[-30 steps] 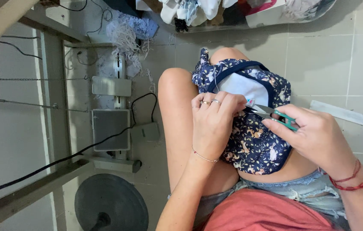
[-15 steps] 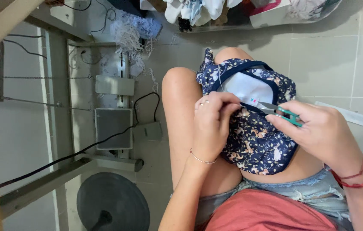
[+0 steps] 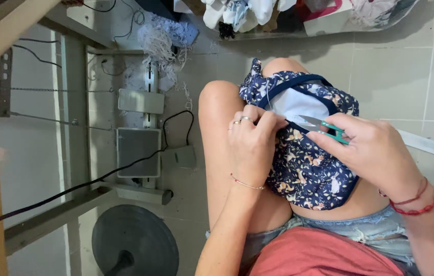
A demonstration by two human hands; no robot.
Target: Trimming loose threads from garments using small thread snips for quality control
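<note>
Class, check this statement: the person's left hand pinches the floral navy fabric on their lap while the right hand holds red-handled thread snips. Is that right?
Not quite. The head view shows the thread snips in the right hand have green handles, not red. The left hand does pinch the floral navy fabric on the lap.

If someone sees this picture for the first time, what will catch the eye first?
Most likely the dark blue floral garment on the person's lap, with its white lining facing up. The left hand pinches its edge, while the right hand holds small green-handled snips over it. At lower left stands a round dark base.
</note>
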